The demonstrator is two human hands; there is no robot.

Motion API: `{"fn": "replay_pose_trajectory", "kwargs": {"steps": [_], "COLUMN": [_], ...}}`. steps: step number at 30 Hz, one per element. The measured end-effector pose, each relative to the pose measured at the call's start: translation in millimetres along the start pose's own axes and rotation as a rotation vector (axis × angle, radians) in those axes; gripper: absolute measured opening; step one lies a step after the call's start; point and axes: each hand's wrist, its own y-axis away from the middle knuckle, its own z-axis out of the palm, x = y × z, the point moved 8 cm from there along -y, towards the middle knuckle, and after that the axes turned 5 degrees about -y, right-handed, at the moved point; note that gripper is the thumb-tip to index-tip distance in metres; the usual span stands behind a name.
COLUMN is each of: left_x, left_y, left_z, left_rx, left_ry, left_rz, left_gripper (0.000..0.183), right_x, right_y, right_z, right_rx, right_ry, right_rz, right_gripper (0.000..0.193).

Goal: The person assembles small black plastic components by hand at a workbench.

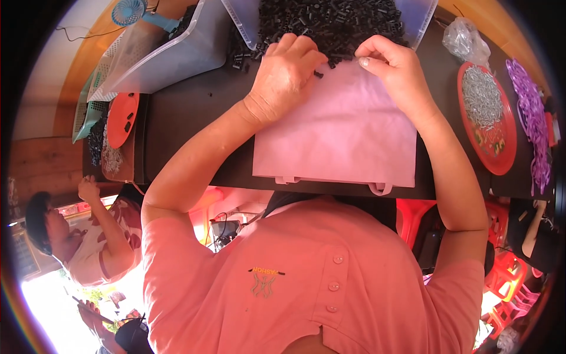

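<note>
A heap of small black plastic pieces (330,26) spills from a tipped clear bin onto the far end of a pink cloth bag (342,141) lying flat before me. My left hand (286,74) rests over the bag's far left corner, fingers curled together, with a small black plastic piece (319,74) at the fingertips. To its right, at the near edge of the heap, my right hand (392,68) has thumb and forefinger pinched together. Whatever is between them is too small to make out.
Left stand a clear bin (171,62), a small blue fan (130,12) and a red plate (122,121) with black pieces. On the right are a red tray (510,150) of small metal parts, purple strips (530,118) and a clear plastic bag (466,41). Another person (100,242) sits at left.
</note>
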Motion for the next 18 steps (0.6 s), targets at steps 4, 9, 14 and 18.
{"fn": "replay_pose_trajectory", "kwargs": {"steps": [4,9,14,18], "left_x": [2.4,0.3,13.8,14.9], "left_y": [3.9,-13.4,-36.6,-47.8], "left_z": [0.7,4.2,16.9,37.9], "left_rx": [-0.032,0.054,0.049,-0.070], "left_ry": [0.048,0.026,-0.060,-0.277], "left_rz": [-0.038,-0.004,0.070,0.084], "left_gripper": [0.021,0.020,0.018,0.016], "right_x": [-3.3,7.0,4.2,8.9], "right_y": [-3.7,-11.1,-9.8,-10.6], "right_z": [-11.1,-16.1,-18.4,-28.1], "right_rx": [0.079,0.100,0.117,0.166], "right_ry": [0.097,0.030,0.053,-0.136], "right_rz": [-0.083,-0.065,-0.071,-0.057], "right_gripper": [0.007,0.006,0.007,0.008]}}
